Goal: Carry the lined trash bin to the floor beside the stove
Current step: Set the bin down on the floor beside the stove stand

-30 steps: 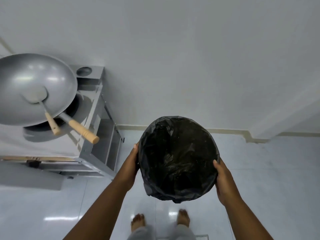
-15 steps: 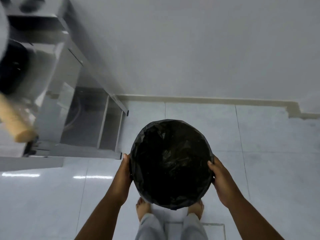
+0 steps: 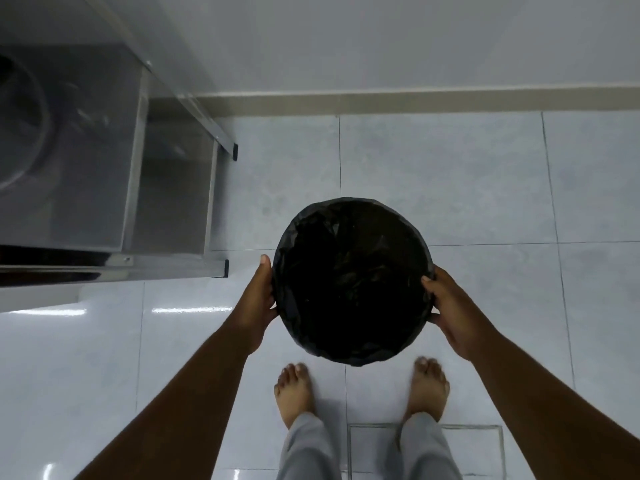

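At the far left stands the stove [image 3: 104, 161], a steel frame with a lower shelf and two black-capped feet on the floor [image 3: 450, 174]. A pale skirting strip [image 3: 415, 100] runs along the foot of the wall [image 3: 381, 39] behind it.

Just right of the stove's front foot, the left hand [image 3: 258, 299] presses flat against the left side of the bin [image 3: 351, 282], thumb up along the rim, fingers wrapped round the outside and mostly hidden. The bin is round, lined with a black bag [image 3: 346, 271] folded over its rim, its mouth facing up. It sits between the two hands, near the stove's right side but apart from it; whether its base touches the tiles cannot be told from above.

The right hand [image 3: 453, 313] clasps the bin's right side, thumb on the rim, fingers curled beneath.

Below the bin, two bare feet [image 3: 294, 393] stand on the glossy tiles, with grey trouser legs [image 3: 311, 452] above them. A square floor drain cover [image 3: 426, 448] lies by the right foot.
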